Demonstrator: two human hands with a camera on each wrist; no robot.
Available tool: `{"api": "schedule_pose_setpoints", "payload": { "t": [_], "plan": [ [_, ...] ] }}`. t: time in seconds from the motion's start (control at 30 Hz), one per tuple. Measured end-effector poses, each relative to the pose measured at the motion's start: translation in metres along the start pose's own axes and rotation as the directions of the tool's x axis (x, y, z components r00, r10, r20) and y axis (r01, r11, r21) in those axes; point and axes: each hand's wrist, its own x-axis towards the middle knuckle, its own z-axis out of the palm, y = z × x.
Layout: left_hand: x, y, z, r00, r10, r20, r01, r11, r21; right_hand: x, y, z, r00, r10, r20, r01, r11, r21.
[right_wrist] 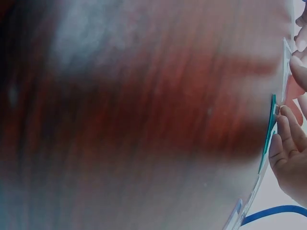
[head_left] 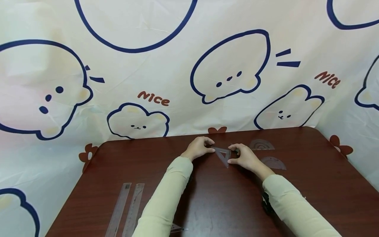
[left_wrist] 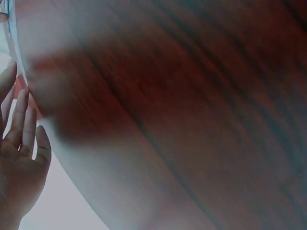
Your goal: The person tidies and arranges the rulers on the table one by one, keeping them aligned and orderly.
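Note:
A clear triangular set square [head_left: 219, 156] with a hollow middle is between the two hands near the back of the table. My left hand [head_left: 199, 148] pinches its upper left corner between thumb and fingers. On the other side, my right hand [head_left: 245, 158] grips the right edge, thumb low and index finger high. The left hand [left_wrist: 21, 158] shows at the left edge of its wrist view. In the right wrist view, a thin teal piece [right_wrist: 269, 134] appears edge-on beside the right hand [right_wrist: 290, 158]; in the head view that hand mostly hides it.
Two clear protractors, one farther back [head_left: 262, 144] and one nearer [head_left: 273, 163], lie right of the right hand. Two clear rulers, a left one [head_left: 118, 209] and a right one [head_left: 134, 209], lie front left. Part of another clear triangle [head_left: 176, 227] shows beside the left sleeve.

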Motion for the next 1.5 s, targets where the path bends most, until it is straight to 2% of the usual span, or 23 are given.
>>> {"api": "schedule_pose_setpoints", "payload": {
  "t": [0.27,0.53,1.07,1.5],
  "plan": [
    [0.0039,-0.0011,0.0031,1.0,0.003,-0.001,-0.003,0.998,0.066,-0.0012,0.0016,0.002,0.999,-0.035,0.017,0.035,0.999,-0.001],
    [0.0044,-0.0009,0.003,1.0,0.017,-0.004,-0.016,0.992,0.124,-0.0034,-0.0023,0.0025,1.0,0.011,0.028,-0.01,1.0,-0.015],
    [0.0044,-0.0005,0.0017,1.0,0.031,0.002,-0.031,0.987,0.156,-0.0069,-0.0059,0.0025,0.999,-0.006,0.041,0.009,0.998,-0.068],
    [0.0018,-0.001,0.003,1.0,0.01,-0.005,-0.009,0.992,0.124,-0.0052,-0.0034,0.0032,1.0,-0.019,0.014,0.02,0.996,-0.083]
  ]
}}
